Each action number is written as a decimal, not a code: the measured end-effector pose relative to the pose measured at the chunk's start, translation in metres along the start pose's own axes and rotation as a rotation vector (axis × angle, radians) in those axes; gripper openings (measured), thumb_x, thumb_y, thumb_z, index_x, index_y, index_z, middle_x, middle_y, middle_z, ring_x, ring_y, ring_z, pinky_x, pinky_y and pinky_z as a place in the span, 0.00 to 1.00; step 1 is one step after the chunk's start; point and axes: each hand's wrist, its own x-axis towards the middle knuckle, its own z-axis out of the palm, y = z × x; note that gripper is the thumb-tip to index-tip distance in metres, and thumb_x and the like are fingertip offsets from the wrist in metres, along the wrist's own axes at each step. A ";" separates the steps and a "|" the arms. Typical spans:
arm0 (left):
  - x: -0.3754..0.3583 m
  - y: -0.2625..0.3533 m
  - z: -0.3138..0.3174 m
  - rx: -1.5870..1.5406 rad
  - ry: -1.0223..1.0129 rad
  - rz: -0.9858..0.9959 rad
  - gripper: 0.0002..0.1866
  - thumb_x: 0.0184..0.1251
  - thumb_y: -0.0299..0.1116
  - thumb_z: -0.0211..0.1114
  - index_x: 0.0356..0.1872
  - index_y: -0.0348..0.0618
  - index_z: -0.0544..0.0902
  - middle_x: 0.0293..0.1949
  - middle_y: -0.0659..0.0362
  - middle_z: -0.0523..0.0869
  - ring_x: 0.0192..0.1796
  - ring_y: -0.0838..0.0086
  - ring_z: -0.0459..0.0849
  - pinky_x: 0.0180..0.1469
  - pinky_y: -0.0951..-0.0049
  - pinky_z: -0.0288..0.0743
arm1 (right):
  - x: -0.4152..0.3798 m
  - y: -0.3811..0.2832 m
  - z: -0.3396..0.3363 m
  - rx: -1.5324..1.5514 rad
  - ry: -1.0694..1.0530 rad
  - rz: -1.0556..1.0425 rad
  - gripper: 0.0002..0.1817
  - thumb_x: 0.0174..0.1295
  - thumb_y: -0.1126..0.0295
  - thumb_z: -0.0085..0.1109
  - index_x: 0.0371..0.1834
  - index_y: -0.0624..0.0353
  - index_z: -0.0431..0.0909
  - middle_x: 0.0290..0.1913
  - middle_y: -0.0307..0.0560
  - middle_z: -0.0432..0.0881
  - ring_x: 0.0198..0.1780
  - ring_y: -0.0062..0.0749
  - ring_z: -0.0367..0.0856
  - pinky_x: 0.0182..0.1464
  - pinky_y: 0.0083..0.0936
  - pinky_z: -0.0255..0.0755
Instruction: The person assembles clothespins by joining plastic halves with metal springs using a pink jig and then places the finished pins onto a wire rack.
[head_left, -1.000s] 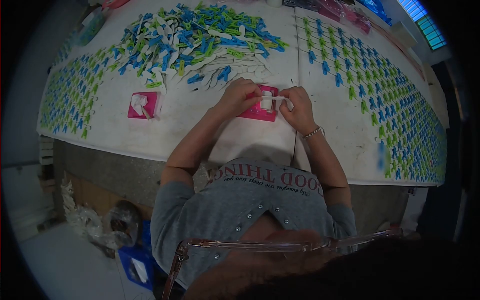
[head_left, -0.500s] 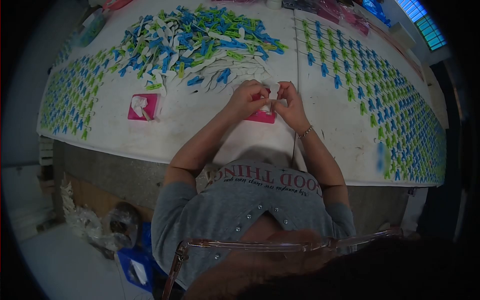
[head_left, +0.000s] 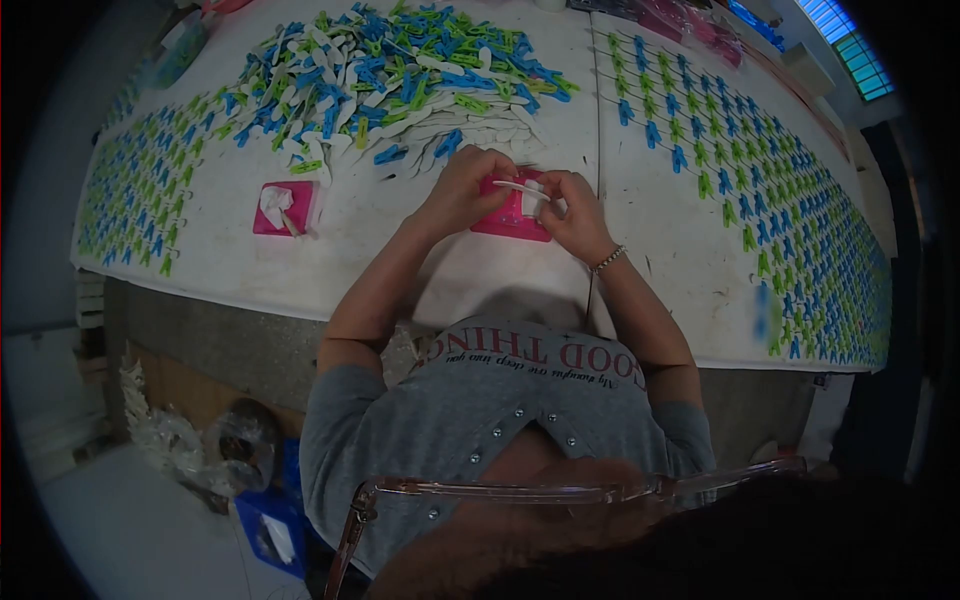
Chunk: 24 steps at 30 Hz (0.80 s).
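Note:
My left hand point(head_left: 468, 190) and my right hand point(head_left: 575, 215) are close together above a pink tray point(head_left: 508, 228). A thin, slightly curved white strip point(head_left: 522, 187) spans between them, its ends pinched in the fingers of each hand. Beneath the strip, beside my right fingers, a white piece point(head_left: 531, 204) rests over the tray; I cannot make out what it is. Beyond my hands lies a large heap of blue and green clothespins point(head_left: 400, 80), mixed with flat white pieces point(head_left: 450, 140).
A second pink tray point(head_left: 300, 194) holding something white and crumpled stands to the left. Rows of blue and green clips on lines point(head_left: 740, 180) cover the right of the white table point(head_left: 380, 270), with more rows point(head_left: 150, 190) at left. A blue crate point(head_left: 272, 535) sits below.
Both hands have shifted slightly left. My left hand has drawn away from the right one, and the thin white strip now shows between them. More of the pink tray is visible.

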 end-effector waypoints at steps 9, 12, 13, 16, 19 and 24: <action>0.004 -0.007 0.026 -0.029 -0.037 -0.013 0.13 0.48 0.28 0.68 0.37 0.47 0.78 0.31 0.63 0.83 0.40 0.65 0.75 0.45 0.67 0.69 | -0.013 0.012 -0.015 -0.162 0.055 -0.075 0.18 0.49 0.77 0.60 0.46 0.60 0.74 0.36 0.46 0.76 0.40 0.38 0.75 0.45 0.31 0.70; 0.006 -0.005 0.025 -0.033 -0.047 0.000 0.12 0.48 0.28 0.68 0.36 0.47 0.79 0.31 0.63 0.83 0.39 0.66 0.76 0.44 0.67 0.69 | -0.014 0.011 -0.016 -0.170 0.070 -0.083 0.18 0.48 0.77 0.60 0.45 0.59 0.74 0.35 0.46 0.76 0.39 0.39 0.75 0.44 0.32 0.70; 0.007 -0.005 0.026 -0.030 -0.047 0.002 0.12 0.48 0.28 0.68 0.36 0.47 0.79 0.31 0.63 0.83 0.39 0.66 0.76 0.44 0.67 0.69 | -0.014 0.011 -0.017 -0.180 0.077 -0.087 0.18 0.47 0.77 0.59 0.45 0.59 0.74 0.35 0.46 0.76 0.39 0.39 0.74 0.44 0.32 0.69; 0.011 -0.002 0.028 -0.022 -0.075 0.011 0.12 0.48 0.28 0.68 0.35 0.47 0.79 0.30 0.63 0.83 0.39 0.66 0.76 0.44 0.68 0.69 | -0.012 0.006 -0.028 -0.210 0.086 -0.101 0.18 0.46 0.78 0.59 0.44 0.59 0.74 0.34 0.45 0.75 0.38 0.40 0.74 0.43 0.32 0.69; 0.016 0.001 0.036 -0.071 -0.076 0.040 0.12 0.47 0.28 0.68 0.35 0.46 0.79 0.29 0.64 0.83 0.37 0.67 0.77 0.43 0.68 0.69 | -0.010 -0.006 -0.044 -0.264 0.098 -0.139 0.18 0.45 0.79 0.58 0.44 0.58 0.74 0.34 0.45 0.75 0.38 0.40 0.73 0.43 0.33 0.68; 0.029 0.003 0.054 -0.098 -0.092 0.151 0.10 0.48 0.29 0.68 0.33 0.46 0.78 0.28 0.63 0.82 0.33 0.68 0.78 0.41 0.68 0.69 | -0.004 -0.030 -0.067 -0.340 0.087 -0.204 0.19 0.44 0.79 0.57 0.44 0.57 0.74 0.33 0.45 0.76 0.38 0.41 0.73 0.44 0.34 0.67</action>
